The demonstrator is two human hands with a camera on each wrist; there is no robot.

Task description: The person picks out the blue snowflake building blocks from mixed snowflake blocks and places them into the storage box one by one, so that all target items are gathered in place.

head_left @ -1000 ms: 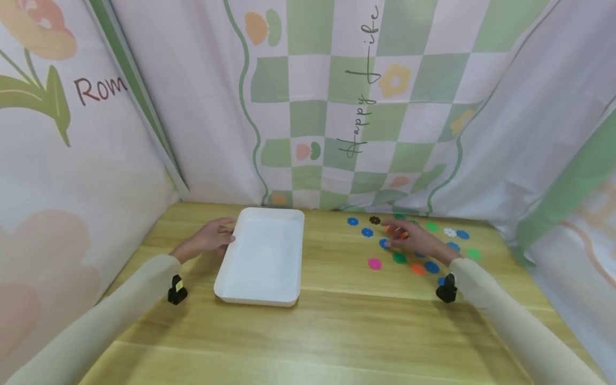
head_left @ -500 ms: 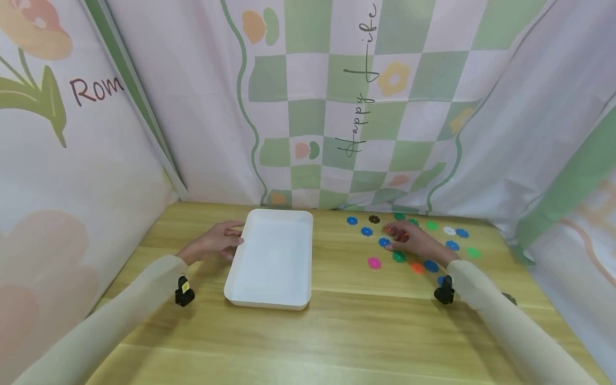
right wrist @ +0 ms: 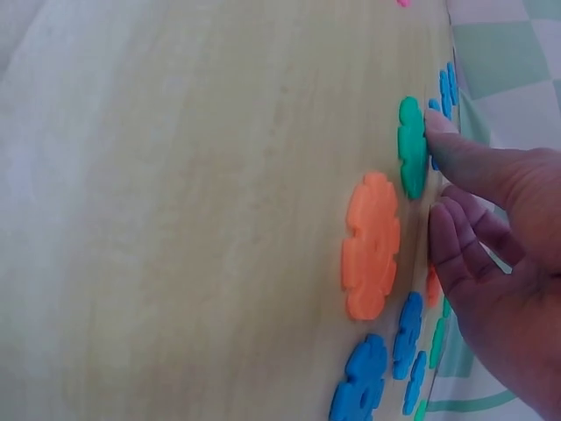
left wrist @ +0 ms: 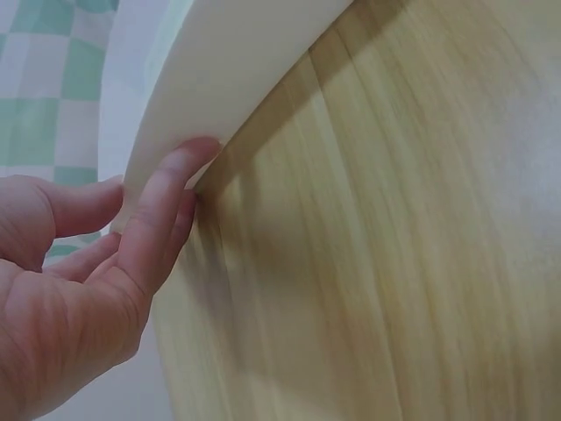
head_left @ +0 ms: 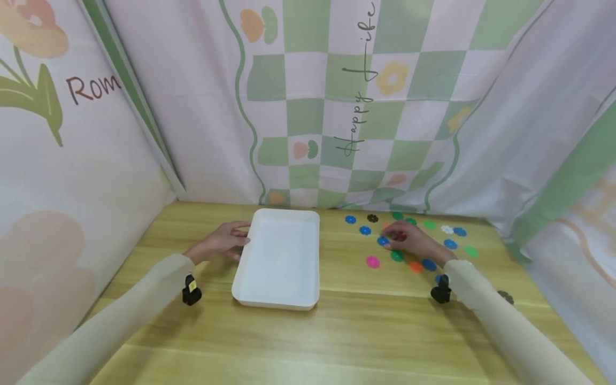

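Note:
My left hand (head_left: 223, 240) is at the left side of a white rectangular tray (head_left: 276, 307). In the left wrist view, the fingers lie along the tray's outer wall (left wrist: 228, 70) and the thumb touches near its rim. My right hand (head_left: 409, 239) is low among flat, flower-shaped plastic pieces on the right of the table. Its thumb and fingertips stand apart beside a blue flower piece (head_left: 382, 241). In the right wrist view, a green flower piece (right wrist: 411, 147) is beside the thumb and an orange one (right wrist: 371, 246) lies nearer the camera. The fingers partly hide other pieces.
Around the right hand lie more flower pieces: a pink one (head_left: 372, 262), a black one (head_left: 372, 218), a white one (head_left: 447, 229) and several others. A dark object (head_left: 505, 297) shows beside the right sleeve. A patterned curtain (head_left: 356, 107) hangs behind the wooden table (head_left: 366, 331).
The tray has slid to the right along the table, with the left hand moving along against it. The right hand has stayed over nearly the same spot among the pieces.

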